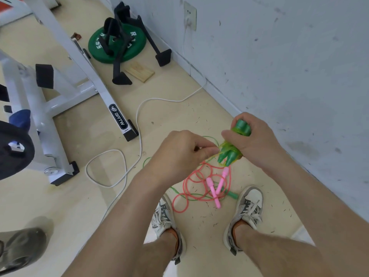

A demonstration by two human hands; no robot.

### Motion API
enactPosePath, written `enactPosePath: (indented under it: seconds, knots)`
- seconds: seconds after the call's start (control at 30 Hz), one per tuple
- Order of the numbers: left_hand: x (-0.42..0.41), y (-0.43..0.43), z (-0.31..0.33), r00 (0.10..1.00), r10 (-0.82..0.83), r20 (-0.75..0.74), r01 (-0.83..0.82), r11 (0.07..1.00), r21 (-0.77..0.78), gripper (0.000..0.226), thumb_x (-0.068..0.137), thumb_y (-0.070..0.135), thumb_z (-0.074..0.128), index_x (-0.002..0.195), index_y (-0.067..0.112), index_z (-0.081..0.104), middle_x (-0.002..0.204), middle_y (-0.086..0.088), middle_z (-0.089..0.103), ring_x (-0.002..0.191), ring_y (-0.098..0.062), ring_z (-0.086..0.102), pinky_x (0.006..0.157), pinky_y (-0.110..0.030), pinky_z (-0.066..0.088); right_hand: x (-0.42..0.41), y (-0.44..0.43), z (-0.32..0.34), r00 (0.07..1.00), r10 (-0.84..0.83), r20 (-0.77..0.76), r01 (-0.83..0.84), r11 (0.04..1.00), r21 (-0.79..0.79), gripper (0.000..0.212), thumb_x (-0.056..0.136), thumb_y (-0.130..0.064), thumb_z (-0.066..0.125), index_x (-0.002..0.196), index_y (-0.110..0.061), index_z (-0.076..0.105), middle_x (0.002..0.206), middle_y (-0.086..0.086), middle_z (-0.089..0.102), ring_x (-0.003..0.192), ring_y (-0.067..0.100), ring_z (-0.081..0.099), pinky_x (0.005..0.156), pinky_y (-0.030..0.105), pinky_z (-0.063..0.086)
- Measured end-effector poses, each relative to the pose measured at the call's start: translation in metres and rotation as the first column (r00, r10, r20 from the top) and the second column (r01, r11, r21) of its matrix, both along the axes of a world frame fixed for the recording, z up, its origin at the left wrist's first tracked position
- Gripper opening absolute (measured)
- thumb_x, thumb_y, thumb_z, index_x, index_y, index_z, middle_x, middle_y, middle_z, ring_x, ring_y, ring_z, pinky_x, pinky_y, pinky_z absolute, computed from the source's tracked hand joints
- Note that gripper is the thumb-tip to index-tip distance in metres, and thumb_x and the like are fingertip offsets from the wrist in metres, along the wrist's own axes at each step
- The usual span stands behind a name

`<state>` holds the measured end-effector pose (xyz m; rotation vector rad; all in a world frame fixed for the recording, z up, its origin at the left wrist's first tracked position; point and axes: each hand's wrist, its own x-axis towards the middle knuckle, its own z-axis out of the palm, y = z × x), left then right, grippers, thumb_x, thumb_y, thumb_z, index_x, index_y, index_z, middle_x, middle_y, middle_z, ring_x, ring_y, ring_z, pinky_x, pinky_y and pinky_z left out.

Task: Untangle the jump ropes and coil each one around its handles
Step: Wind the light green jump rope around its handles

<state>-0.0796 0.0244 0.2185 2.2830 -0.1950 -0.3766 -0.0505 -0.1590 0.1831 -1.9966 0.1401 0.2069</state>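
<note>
Hands raised: right hand (257, 140) grips green handles (231, 150), left hand (179, 152) pinches green rope (216, 151).

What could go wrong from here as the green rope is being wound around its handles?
The green rope pinched by the left hand seems to run down among the pink rope loops, so pulling may tighten that tangle.
The right hand grips the green handles over the coils. A loosened grip could let them spring off.
Loops lie by the shoes, a tripping risk.
</note>
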Motion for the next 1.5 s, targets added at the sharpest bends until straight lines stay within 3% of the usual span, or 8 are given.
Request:
enactPosePath:
  seconds: [0.3,0.5,0.67,0.87,1.0,1.2,1.33,1.5]
  knots:
    - [-0.007,0.003,0.019,0.975,-0.223,-0.001,0.223,0.975,-0.009,0.012,0.082,0.029,0.074,0.092,0.026,0.078,0.071,-0.002,0.071,0.062,-0.017,0.059,0.060,-0.031,0.046,-0.001,-0.006,0.003,0.987,0.157,0.026,-0.150,0.974,-0.168,0.023,0.083,-0.039,0.070,0.084,-0.025,0.052,0.075,-0.002,0.056,0.058,0.008,0.054,0.055,0.034,0.051]
    - [0.005,0.022,-0.017,0.968,0.067,0.240,-0.060,0.998,-0.036,0.012,0.088,0.025,0.065,0.082,0.021,0.075,0.078,0.005,0.065,0.077,-0.005,0.054,0.070,-0.020,0.041,-0.006,0.002,0.021,0.972,0.220,-0.080,-0.180,0.921,0.346,0.017,0.085,-0.025,0.071,0.087,-0.017,0.056,0.068,-0.002,0.053,0.054,0.016,0.052,0.043,0.024,0.040]
    - [0.004,-0.004,-0.019,0.978,0.199,-0.065,-0.208,0.901,-0.380,0.029,0.097,0.012,0.051,0.074,0.023,0.065,0.063,0.005,0.056,0.058,-0.001,0.049,0.060,-0.014,0.039,-0.009,0.013,0.025,0.969,0.100,-0.225,0.101,0.669,0.736,0.021,0.075,-0.028,0.068,0.086,-0.018,0.054,0.075,0.004,0.059,0.054,0.016,0.058,0.038,0.021,0.042]
    - [0.003,-0.016,-0.019,0.897,0.397,-0.194,-0.429,0.677,-0.598,0.024,0.091,0.001,0.054,0.094,0.015,0.074,0.056,-0.001,0.060,0.050,-0.009,0.051,0.051,-0.018,0.038,-0.010,0.016,0.019,0.957,0.060,-0.284,0.215,0.514,0.831,0.031,0.062,-0.025,0.076,0.084,-0.018,0.054,0.094,0.013,0.066,0.073,0.024,0.066,0.051,0.026,0.053]
    - [0.003,-0.015,-0.019,0.882,0.437,-0.176,-0.457,0.705,-0.542,0.031,0.086,-0.005,0.055,0.093,0.017,0.075,0.057,0.007,0.064,0.048,-0.006,0.049,0.050,-0.016,0.040,-0.009,0.014,0.017,0.959,0.054,-0.278,0.201,0.559,0.804,0.025,0.070,-0.014,0.071,0.083,-0.014,0.050,0.089,0.010,0.067,0.070,0.022,0.070,0.050,0.029,0.056]
    - [0.001,-0.010,-0.015,0.902,0.334,-0.274,-0.431,0.741,-0.515,0.041,0.086,-0.013,0.045,0.085,0.018,0.073,0.054,0.007,0.062,0.048,-0.006,0.050,0.049,-0.016,0.041,-0.006,-0.002,0.027,0.947,0.249,-0.200,-0.124,0.864,0.488,0.043,0.061,-0.026,0.079,0.088,-0.011,0.049,0.087,0.008,0.069,0.072,0.022,0.069,0.054,0.035,0.057]
    - [-0.002,-0.013,-0.012,0.898,0.340,-0.278,-0.439,0.727,-0.529,0.028,0.089,-0.001,0.053,0.081,0.013,0.074,0.050,0.004,0.060,0.047,-0.007,0.050,0.047,-0.015,0.038,-0.011,0.003,0.022,0.893,0.367,-0.259,-0.197,0.838,0.509,0.039,0.077,-0.035,0.069,0.114,-0.025,0.062,0.104,0.008,0.071,0.088,0.020,0.067,0.065,0.044,0.059]
    - [-0.002,-0.021,-0.009,0.858,0.475,-0.196,-0.492,0.650,-0.580,0.014,0.087,0.003,0.062,0.086,0.007,0.075,0.053,0.003,0.064,0.048,-0.006,0.055,0.048,-0.013,0.041,-0.011,0.019,0.020,0.924,0.268,-0.271,-0.051,0.791,0.609,0.024,0.096,-0.028,0.055,0.108,-0.028,0.075,0.114,0.015,0.068,0.110,0.037,0.062,0.066,0.040,0.057]
